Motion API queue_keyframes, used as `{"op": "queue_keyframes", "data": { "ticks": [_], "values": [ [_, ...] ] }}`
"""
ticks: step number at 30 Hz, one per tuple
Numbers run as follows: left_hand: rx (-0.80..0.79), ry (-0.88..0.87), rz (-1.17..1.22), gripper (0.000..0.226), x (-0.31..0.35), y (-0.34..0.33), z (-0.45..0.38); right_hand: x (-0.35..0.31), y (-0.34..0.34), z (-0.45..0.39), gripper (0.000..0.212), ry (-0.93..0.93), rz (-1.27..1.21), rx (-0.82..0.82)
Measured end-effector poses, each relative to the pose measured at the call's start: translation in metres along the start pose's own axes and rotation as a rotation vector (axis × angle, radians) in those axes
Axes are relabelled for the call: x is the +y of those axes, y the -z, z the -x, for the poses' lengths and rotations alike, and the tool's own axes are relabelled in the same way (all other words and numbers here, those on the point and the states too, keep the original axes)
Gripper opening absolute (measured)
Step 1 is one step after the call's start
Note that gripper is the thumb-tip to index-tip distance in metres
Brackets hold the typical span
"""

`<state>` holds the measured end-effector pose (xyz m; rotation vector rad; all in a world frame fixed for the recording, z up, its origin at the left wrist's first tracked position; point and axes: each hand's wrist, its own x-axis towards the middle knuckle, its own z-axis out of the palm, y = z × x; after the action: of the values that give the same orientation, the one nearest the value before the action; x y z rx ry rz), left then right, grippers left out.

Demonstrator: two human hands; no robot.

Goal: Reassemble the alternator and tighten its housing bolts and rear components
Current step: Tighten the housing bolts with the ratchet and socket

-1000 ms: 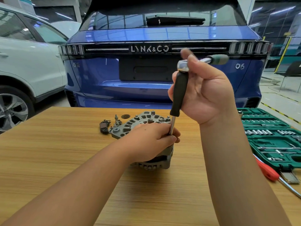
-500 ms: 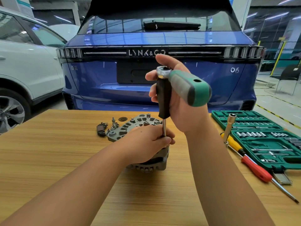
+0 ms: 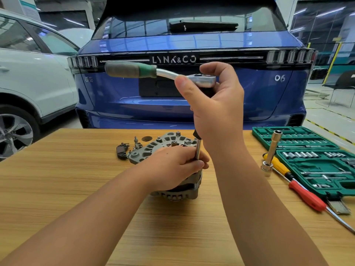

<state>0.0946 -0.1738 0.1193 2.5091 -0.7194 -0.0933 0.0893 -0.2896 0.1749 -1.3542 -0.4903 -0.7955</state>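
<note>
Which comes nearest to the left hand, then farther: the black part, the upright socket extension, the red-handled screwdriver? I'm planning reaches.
From the left hand, head view:
1. Black part, just to its left.
2. Upright socket extension, to its right.
3. Red-handled screwdriver, farther right, by the socket case.

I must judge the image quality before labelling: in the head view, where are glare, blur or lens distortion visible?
Head view: ceiling lights mirror as bright streaks on the blue car; the ratchet handle looks slightly soft, the alternator and socket set sharp; the wide lens bows the table edge and stretches both forearms; lighting is even, and shadows under the alternator stay faint.
</note>
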Motion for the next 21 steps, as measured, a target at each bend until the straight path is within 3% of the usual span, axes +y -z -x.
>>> {"op": "queue_keyframes", "data": {
  "ticks": [5,8,12,16,19,21],
  "values": [
    [-0.014,-0.012,-0.017,0.015,0.002,-0.001,0.001,-0.002,0.004,0.001,0.019,-0.064,-0.066,-0.095],
    [-0.023,-0.009,-0.047,0.027,0.006,0.0,0.003,-0.003,-0.001,0.001,0.025,0.021,0.072,0.005],
    [-0.017,-0.014,-0.053,0.027,0.006,-0.002,0.001,0.001,-0.008,0.002,0.03,0.065,0.136,0.092],
    [-0.012,-0.017,-0.025,0.02,0.0,-0.003,-0.002,-0.002,0.0,-0.004,0.022,-0.142,-0.108,-0.004],
    [-0.008,-0.006,0.038,0.019,-0.005,-0.003,-0.003,-0.003,0.019,-0.017,0.021,-0.407,-0.421,-0.257],
    [0.001,-0.009,0.04,0.02,-0.007,-0.004,-0.004,-0.002,0.028,-0.023,0.034,-0.559,-0.598,-0.398]
  ]
}}
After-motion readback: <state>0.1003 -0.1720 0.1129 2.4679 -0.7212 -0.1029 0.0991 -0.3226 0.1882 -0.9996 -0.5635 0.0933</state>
